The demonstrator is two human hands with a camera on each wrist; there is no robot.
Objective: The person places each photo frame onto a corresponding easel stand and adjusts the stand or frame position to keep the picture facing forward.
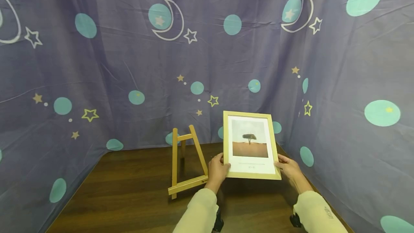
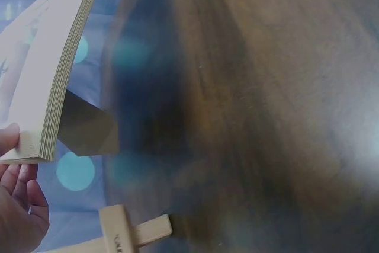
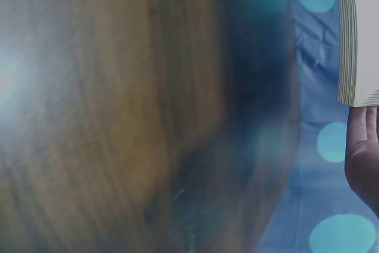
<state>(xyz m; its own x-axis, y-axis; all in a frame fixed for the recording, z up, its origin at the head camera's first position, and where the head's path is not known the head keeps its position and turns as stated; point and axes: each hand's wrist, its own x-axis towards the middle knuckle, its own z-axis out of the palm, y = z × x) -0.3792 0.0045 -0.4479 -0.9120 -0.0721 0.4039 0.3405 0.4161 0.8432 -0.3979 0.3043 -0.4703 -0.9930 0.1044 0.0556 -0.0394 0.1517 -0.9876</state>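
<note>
Both hands hold a picture frame (image 1: 249,175) with a light wood border and a print of a tree on reddish ground. My left hand (image 1: 217,170) grips its left edge low down, thumb on the front and fingers behind. On the opposite edge, my right hand (image 1: 290,170) pinches the border the same way. The frame is tilted back, its face toward the head camera. In the left wrist view a dark flap (image 2: 89,125) juts from the frame's back. Left of the frame stands a small wooden easel (image 1: 174,157), its lower ledge close beside my left hand.
The easel and hands are over a dark brown wooden table (image 1: 123,190). A purple-grey curtain (image 1: 207,60) with moons, stars and teal dots hangs around the back and sides of the table.
</note>
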